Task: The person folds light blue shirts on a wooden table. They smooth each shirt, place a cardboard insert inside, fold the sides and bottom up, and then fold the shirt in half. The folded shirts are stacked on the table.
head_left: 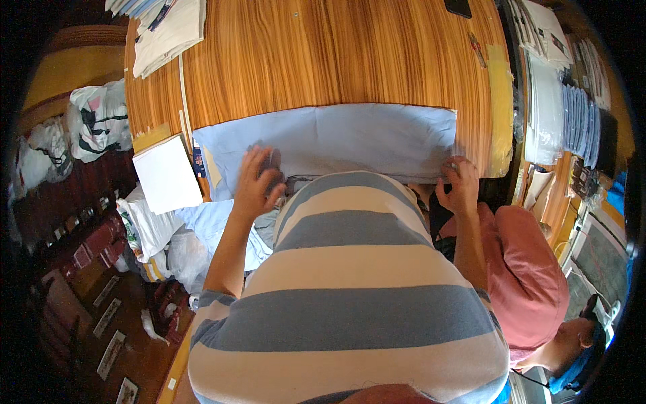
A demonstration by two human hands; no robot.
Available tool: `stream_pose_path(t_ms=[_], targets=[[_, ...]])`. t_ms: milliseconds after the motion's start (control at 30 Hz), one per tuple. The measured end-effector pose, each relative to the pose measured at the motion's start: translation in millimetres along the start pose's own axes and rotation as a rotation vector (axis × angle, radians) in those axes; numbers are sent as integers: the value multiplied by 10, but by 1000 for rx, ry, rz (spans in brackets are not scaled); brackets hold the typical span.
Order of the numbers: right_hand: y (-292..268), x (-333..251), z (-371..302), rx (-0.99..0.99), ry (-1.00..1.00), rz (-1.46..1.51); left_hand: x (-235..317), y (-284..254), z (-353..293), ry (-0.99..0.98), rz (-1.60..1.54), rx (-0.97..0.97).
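Observation:
A light blue folded cloth (350,131) lies flat across the near edge of the wooden table, close against my body. My left hand (259,182) is over its left part, fingers bent but spread, holding nothing visible. By the cloth's right end is my right hand (460,182), with its thumb and curled fingers apart and slightly blurred. No cloth shows pinched in it. A piece of tan card (212,168) shows at the cloth's left end, with a small dark blue printed piece beside it.
White paper sheets (167,175) lie at the table's left edge. Folded cream cloths (171,37) are stacked far left. A phone (458,7) and small snips (477,51) lie far right. Bagged garments (544,114) stand right. A person in a red shirt (525,262) sits close at my right.

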State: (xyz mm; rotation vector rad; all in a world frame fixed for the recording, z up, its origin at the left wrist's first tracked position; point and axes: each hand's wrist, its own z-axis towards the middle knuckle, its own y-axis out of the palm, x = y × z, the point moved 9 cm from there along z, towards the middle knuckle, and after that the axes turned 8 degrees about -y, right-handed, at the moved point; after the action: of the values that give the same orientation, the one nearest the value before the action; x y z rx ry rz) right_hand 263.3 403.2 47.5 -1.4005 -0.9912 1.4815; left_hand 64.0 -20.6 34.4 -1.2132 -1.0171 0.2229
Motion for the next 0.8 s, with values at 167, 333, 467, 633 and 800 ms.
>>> stream_pose_path(t_ms=[167,333,467,633,800], targets=[[355,-122,775,128,120,-103,-313,-41,413,-198,320,54],[607,390,920,111,211,-237,-460,67,467,-195,348,19],[593,501,978,142,186,-261,-428,73,601,-185,337,39],[388,176,852,223,210,-305,-538,44,520,-145,261,46],[883,-1451,-76,-20,72,566,-696,-220,293,29,342,-38]])
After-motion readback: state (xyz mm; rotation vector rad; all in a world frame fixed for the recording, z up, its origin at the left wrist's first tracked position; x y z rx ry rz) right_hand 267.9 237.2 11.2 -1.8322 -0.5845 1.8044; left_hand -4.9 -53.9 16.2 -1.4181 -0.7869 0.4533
